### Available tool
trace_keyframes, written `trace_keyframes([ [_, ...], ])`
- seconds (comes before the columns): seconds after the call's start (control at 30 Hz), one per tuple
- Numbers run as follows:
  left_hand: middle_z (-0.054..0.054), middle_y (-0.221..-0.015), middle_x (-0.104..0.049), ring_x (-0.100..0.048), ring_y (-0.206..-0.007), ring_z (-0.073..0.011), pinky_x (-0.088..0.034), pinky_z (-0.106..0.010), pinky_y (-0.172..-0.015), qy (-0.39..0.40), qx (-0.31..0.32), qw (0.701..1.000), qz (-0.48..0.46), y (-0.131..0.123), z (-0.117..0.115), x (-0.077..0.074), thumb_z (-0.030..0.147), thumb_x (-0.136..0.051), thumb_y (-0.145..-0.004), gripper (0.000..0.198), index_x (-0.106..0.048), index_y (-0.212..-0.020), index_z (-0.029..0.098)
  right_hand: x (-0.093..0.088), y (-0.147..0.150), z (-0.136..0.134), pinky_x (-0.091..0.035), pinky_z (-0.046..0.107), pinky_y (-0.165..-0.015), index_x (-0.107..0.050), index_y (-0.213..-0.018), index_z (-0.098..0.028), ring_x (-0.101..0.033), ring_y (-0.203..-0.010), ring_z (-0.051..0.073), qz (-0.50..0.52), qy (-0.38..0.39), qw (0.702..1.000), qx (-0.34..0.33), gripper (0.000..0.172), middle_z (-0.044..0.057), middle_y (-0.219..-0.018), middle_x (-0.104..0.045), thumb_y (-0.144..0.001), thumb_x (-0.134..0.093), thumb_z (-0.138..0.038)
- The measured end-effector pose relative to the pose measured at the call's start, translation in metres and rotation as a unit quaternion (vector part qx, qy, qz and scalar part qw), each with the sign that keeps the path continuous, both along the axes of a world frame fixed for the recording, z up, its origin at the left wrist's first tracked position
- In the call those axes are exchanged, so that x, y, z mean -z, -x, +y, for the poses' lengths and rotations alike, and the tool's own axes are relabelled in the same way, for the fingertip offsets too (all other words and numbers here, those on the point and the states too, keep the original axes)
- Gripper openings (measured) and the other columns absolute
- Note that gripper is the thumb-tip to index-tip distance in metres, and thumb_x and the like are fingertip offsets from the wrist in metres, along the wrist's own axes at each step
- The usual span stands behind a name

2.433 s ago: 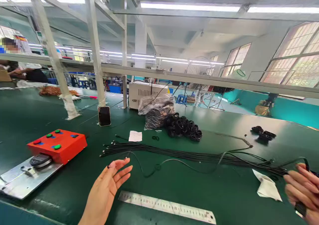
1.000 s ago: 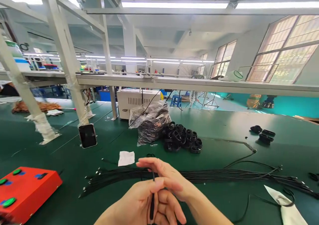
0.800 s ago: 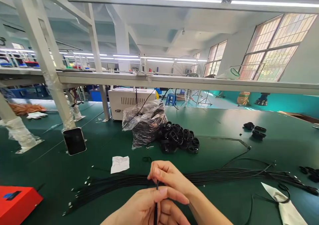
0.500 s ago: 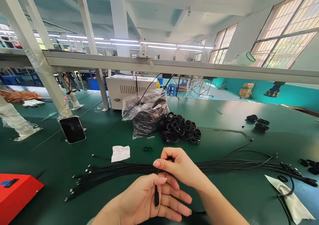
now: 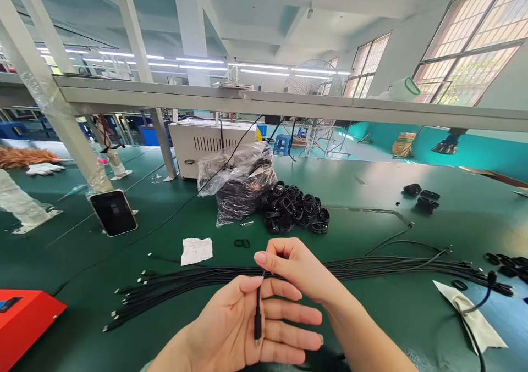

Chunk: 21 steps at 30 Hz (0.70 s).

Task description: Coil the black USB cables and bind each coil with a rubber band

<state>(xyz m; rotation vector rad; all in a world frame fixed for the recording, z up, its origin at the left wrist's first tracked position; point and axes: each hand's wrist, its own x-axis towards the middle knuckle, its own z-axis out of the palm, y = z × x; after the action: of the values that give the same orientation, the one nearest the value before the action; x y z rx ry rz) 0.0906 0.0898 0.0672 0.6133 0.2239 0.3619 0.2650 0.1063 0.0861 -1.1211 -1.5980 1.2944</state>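
A short end of black cable with a metal-tipped plug (image 5: 258, 328) lies across the upturned palm of my left hand (image 5: 251, 322). The left thumb presses on the cable near the base of the index finger, and the other fingers are spread. Just above, my right hand (image 5: 299, 267) is closed in a pinch on the same cable; the part inside its fingers is hidden. Behind both hands a bundle of straight black cables (image 5: 185, 283) stretches across the green table (image 5: 363, 328), metal plugs showing at its left end.
Coiled black cables (image 5: 295, 207) are piled beside a plastic bag (image 5: 241, 190). A paper slip (image 5: 197, 250), small black rings (image 5: 242, 243), a phone (image 5: 114, 212) and a red device (image 5: 28, 322) surround the bundle. White cloth (image 5: 474, 317) lies right. A metal shelf beam (image 5: 289, 100) crosses overhead.
My left fingers have spread a little, and more of the cable end shows on the palm. At the far right, a loose cable now sticks up above the cloth. The view has shifted slightly.
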Motion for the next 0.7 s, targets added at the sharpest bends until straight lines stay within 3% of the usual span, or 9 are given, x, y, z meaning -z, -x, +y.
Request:
trace_keyframes([
  [0.13, -0.023, -0.126, -0.064, -0.063, -0.113, -0.0347, -0.045, -0.046, -0.096, 0.008, -0.009, 1.000, 0.025, -0.003, 0.000, 0.002, 0.042, -0.029, -0.096, 0.053, -0.059, -0.122, 0.008, 0.004, 0.001, 0.001, -0.018, 0.023, -0.043, -0.039, -0.053, -0.019, -0.024, -0.049, 0.007, -0.042, 0.003, 0.999, 0.030, 0.051, -0.008, -0.049, -0.029, -0.077, -0.066, -0.055],
  [0.33, -0.024, -0.119, -0.068, -0.068, -0.105, -0.0336, -0.051, -0.044, -0.090, 0.030, -0.043, 0.996, 0.073, -0.006, 0.001, 0.002, 0.046, -0.033, -0.095, 0.053, -0.064, -0.113, 0.006, 0.005, 0.001, 0.002, -0.019, 0.022, -0.043, -0.036, -0.051, -0.020, -0.026, -0.047, 0.007, -0.084, -0.008, 0.993, 0.078, 0.049, -0.008, -0.047, -0.031, -0.075, -0.067, -0.048],
  [0.47, -0.020, -0.132, -0.061, -0.064, -0.112, -0.0322, -0.047, -0.044, -0.098, -0.046, -0.085, 0.984, 0.152, -0.004, 0.001, 0.002, 0.025, -0.051, -0.090, 0.033, -0.062, -0.118, 0.010, 0.002, 0.001, -0.002, -0.023, 0.022, -0.043, -0.033, -0.052, -0.020, -0.029, -0.048, 0.008, -0.109, -0.010, 0.989, 0.101, 0.046, -0.007, -0.047, -0.033, -0.077, -0.064, -0.042],
  [0.53, -0.015, -0.138, -0.056, -0.061, -0.117, -0.0304, -0.045, -0.044, -0.102, -0.090, -0.093, 0.975, 0.182, -0.004, 0.001, 0.005, 0.016, -0.056, -0.087, 0.033, -0.061, -0.120, 0.016, 0.003, 0.003, -0.004, -0.023, 0.022, -0.044, -0.031, -0.052, -0.020, -0.029, -0.048, 0.008, -0.136, -0.012, 0.984, 0.118, 0.045, -0.007, -0.047, -0.032, -0.077, -0.063, -0.040],
  [0.7, -0.013, -0.135, -0.058, -0.062, -0.117, -0.0277, -0.043, -0.044, -0.104, -0.148, -0.080, 0.958, 0.233, -0.005, 0.004, 0.016, 0.027, -0.059, -0.089, 0.029, -0.063, -0.117, 0.019, 0.008, 0.009, -0.009, -0.022, 0.023, -0.044, -0.031, -0.049, -0.021, -0.029, -0.047, 0.009, -0.177, -0.020, 0.974, 0.139, 0.044, -0.005, -0.045, -0.034, -0.075, -0.062, -0.036],
])
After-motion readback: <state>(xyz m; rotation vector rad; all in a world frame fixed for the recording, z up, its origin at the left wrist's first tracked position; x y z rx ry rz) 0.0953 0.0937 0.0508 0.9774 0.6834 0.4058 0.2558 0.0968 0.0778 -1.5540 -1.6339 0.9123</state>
